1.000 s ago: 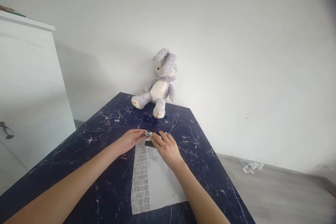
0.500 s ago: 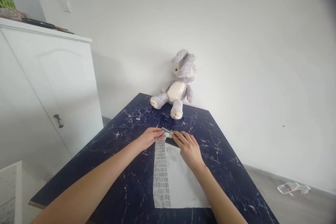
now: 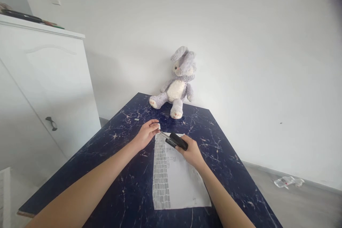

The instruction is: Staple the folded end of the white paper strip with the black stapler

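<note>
My right hand [image 3: 191, 151] is closed around a black stapler [image 3: 176, 142] with a thin metal part pointing left from it, above the upper end of a white sheet of paper [image 3: 187, 188]. My left hand [image 3: 146, 133] pinches a small pale piece [image 3: 159, 126] by the stapler's metal end; the piece is too small to name. Rows of grey pencil-like strokes run down the paper's left side. A small light grey strip [image 3: 136, 119] lies on the dark blue marbled table [image 3: 125, 188], beyond my left hand.
A grey-lilac plush rabbit [image 3: 176, 85] sits at the table's far edge, against the wall. To the left stands a white cabinet [image 3: 56, 89] with dark things on top. Clear plastic packaging [image 3: 288, 181] lies on the floor at the right.
My hands have drawn slightly apart. The stapler's black body has turned into plain view in my right hand, and the left fingers have spread somewhat. The whole view has shifted a little.
</note>
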The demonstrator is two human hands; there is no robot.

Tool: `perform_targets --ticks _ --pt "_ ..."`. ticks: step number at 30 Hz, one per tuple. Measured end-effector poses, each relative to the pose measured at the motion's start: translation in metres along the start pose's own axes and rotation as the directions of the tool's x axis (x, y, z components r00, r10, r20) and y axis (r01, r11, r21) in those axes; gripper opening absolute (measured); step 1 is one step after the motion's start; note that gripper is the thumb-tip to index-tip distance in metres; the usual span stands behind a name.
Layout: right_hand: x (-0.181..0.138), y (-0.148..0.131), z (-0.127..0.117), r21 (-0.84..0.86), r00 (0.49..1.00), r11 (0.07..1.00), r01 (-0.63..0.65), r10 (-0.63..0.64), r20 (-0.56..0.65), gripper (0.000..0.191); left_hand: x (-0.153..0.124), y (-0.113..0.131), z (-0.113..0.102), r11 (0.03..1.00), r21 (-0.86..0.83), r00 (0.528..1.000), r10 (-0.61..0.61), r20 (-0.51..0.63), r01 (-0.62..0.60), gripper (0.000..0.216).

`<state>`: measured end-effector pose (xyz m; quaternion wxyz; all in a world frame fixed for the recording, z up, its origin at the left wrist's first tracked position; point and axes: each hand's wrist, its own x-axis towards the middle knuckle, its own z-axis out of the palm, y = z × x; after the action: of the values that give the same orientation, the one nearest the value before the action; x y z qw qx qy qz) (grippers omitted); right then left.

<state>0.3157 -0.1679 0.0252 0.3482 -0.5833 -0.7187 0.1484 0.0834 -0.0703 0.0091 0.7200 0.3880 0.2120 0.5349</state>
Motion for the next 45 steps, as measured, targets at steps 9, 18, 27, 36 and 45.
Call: perform_targets --ticks 9,18,27,36,45 --pt "-0.001 0.001 -0.001 0.001 0.985 0.999 0.050 -0.049 0.168 0.022 -0.020 0.005 0.019 0.952 0.285 0.953 0.025 0.301 -0.115 0.039" --pt "-0.008 -0.036 -0.004 0.357 0.955 0.887 0.293 -0.290 -0.064 0.030 -0.037 0.003 0.038 0.911 0.381 0.901 -0.027 0.434 -0.156 0.031" --pt "0.009 0.060 -0.035 0.264 0.930 0.964 -0.010 0.106 -0.351 0.024 -0.001 0.025 -0.021 0.476 0.856 0.905 0.424 -0.025 -0.199 0.017" --pt "0.001 0.172 -0.060 0.095 0.804 0.925 -0.368 0.368 -0.467 0.027 0.022 0.037 -0.088 -0.352 0.919 0.935 0.352 -0.044 0.176 0.035" --pt "0.011 0.144 -0.056 -0.151 0.787 0.928 -0.340 0.193 -0.587 0.046 0.025 0.023 -0.067 -0.220 0.976 0.943 0.321 0.083 -0.011 0.023"
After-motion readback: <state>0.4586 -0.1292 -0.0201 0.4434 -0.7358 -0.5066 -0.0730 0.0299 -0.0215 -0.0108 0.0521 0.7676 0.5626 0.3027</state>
